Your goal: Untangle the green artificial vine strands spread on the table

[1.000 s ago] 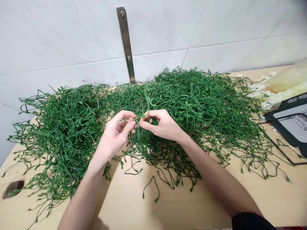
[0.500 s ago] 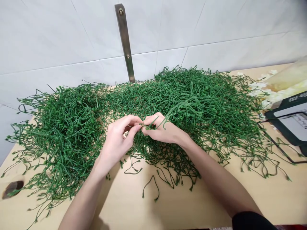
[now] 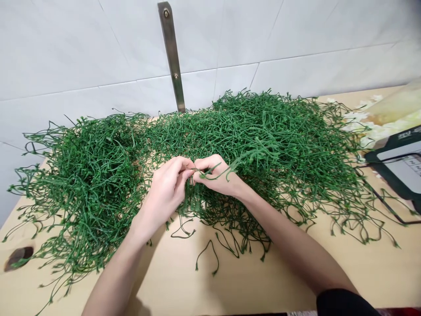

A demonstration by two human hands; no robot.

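A wide heap of thin green artificial plant stems [image 3: 269,145] covers the back of a light wooden table [image 3: 237,285]. My left hand [image 3: 166,193] and my right hand [image 3: 219,177] meet at the heap's front middle, fingertips almost touching. Both hands pinch green stems between thumb and fingers. A branched green sprig [image 3: 226,169] lies across my right hand and runs back to the right into the heap. Loose stem ends trail onto the bare table below my hands.
A white tiled wall with a metal bracket [image 3: 171,55] rises behind the heap. At the right edge sit a dark device with a cable [image 3: 399,164], and pale flower pieces under a clear bag [image 3: 378,120]. A dark knot [image 3: 18,256] marks the table at the left.
Both hands have sunk slightly toward the heap and closed together. The sprig that stood up between them a second ago now lies over my right hand.
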